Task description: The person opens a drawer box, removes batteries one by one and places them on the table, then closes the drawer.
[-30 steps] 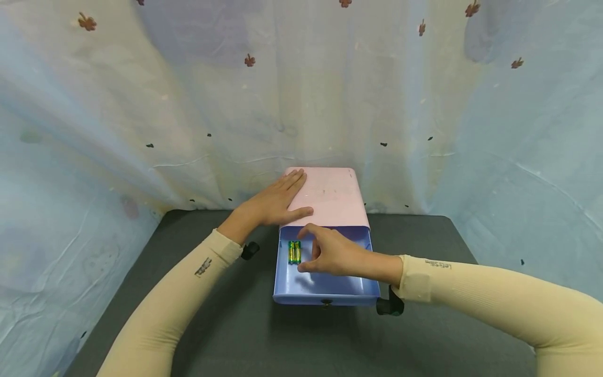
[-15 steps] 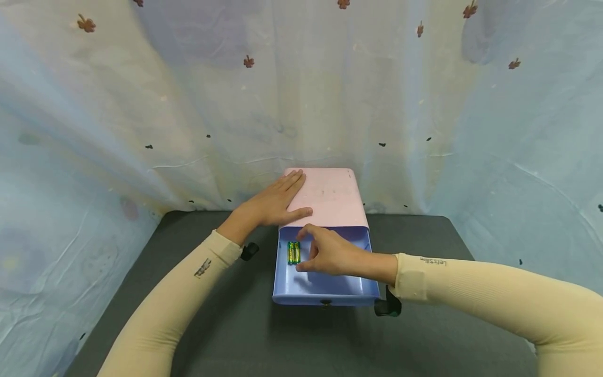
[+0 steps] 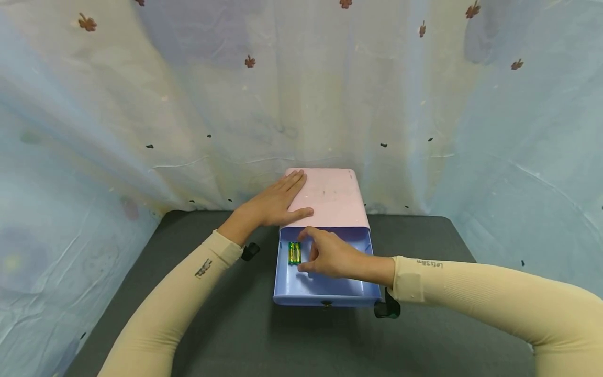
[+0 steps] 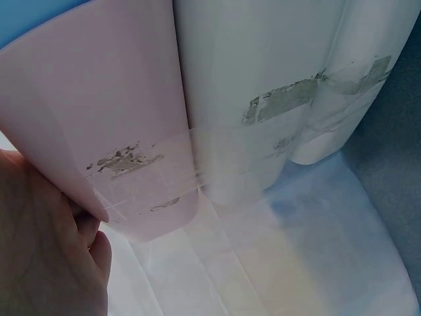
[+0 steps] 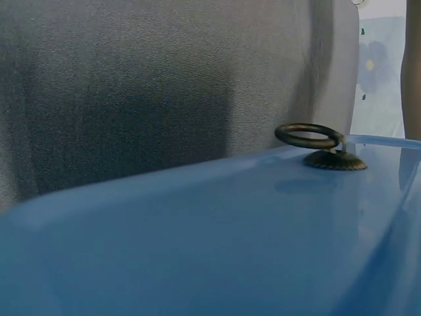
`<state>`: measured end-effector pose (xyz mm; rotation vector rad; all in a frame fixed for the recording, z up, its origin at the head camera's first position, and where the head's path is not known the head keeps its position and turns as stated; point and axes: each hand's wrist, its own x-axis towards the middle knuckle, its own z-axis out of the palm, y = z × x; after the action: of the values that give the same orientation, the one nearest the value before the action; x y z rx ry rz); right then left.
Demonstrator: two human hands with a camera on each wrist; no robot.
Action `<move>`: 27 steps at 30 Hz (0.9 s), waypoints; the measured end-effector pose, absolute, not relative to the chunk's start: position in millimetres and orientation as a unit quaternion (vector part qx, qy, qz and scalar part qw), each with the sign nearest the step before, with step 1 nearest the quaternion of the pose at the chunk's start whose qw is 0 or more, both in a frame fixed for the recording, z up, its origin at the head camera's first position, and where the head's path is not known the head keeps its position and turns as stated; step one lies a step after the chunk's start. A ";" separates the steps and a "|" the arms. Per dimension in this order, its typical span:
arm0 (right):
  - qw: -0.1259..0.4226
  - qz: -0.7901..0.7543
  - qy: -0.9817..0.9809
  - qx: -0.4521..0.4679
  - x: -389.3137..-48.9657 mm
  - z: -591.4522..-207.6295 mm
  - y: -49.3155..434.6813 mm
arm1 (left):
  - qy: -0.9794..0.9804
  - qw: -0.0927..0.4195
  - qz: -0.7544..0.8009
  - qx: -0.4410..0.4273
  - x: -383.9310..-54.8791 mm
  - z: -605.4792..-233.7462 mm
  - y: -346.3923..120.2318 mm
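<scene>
My left hand [image 3: 273, 204] lies flat on the left part of the pink top [image 3: 330, 196] of a drawer unit, thumb spread toward the front edge. Below that top, a light blue drawer [image 3: 325, 287] is pulled out. Two green and gold batteries [image 3: 294, 253] lie side by side in it, at the left. Over the drawer hovers my right hand [image 3: 332, 255], index finger and thumb bent and apart, their tips just right of the batteries, with nothing between them. In the right wrist view, a dark metal ring pull [image 5: 308, 136] shows on the drawer front.
The unit stands on a dark grey table [image 3: 226, 335] against a patterned pale curtain [image 3: 311, 104]. In the left wrist view, white lower tiers [image 4: 256, 85] of the unit adjoin the pink one, with worn tape marks on their sides.
My right forearm has shifted very slightly to the left. The left hand, the drawer and the batteries stay where they were.
</scene>
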<state>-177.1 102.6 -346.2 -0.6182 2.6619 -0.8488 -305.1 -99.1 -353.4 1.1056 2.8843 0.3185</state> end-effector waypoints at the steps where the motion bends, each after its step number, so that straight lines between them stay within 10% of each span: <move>1: 0.139 -0.293 0.921 -0.215 -177.2 -346.3 102.4 | 0.929 0.018 0.102 0.356 -305.3 -353.3 -98.9; 27: 0.109 -0.299 0.917 -0.241 -184.2 -363.2 105.2 | 0.927 0.015 0.102 0.362 -302.6 -351.4 -99.2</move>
<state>-184.2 105.2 -363.2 -0.7087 2.6952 -0.8806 -302.6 -99.2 -351.4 1.1255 2.8843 0.3171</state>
